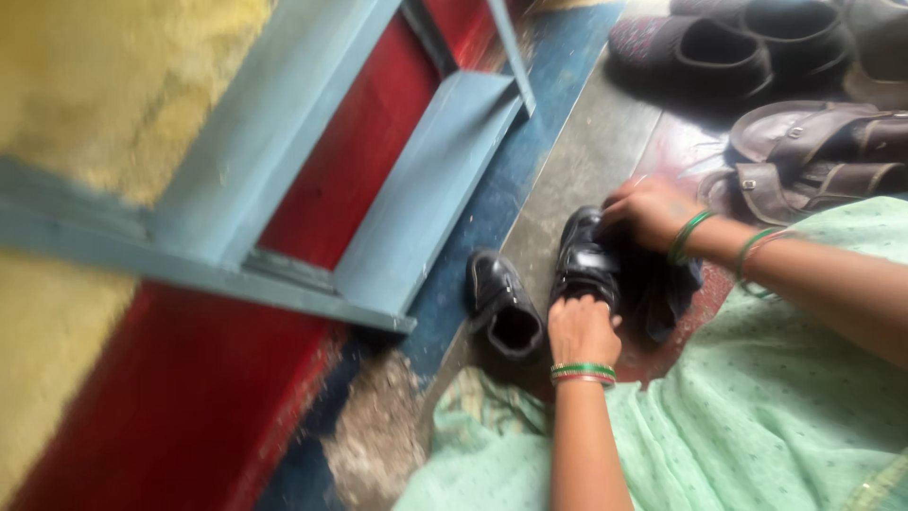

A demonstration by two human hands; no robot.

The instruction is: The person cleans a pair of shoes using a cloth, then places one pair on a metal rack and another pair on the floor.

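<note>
Whole shot's kinda motion-blurred. The left hand (582,329) covers the heel of the small black strapped leather shoe (584,260), the dark blue cloth (668,284) sits half hidden under the right hand (653,210), and the brown leather sandals (813,156) get cut off by the right edge.

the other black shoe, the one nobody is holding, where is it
The loose black shoe sits on the floor in the lower middle of the head view, just left of the held black shoe, beside the blue door frame.

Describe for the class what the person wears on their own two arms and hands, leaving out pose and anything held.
Both forearms are bare, with no sleeves in view. The left hand has a stack of thin green and red bangles at the wrist. The right hand has thin green bangles at the wrist and further up the forearm. No gloves; rings cannot be made out.
</note>
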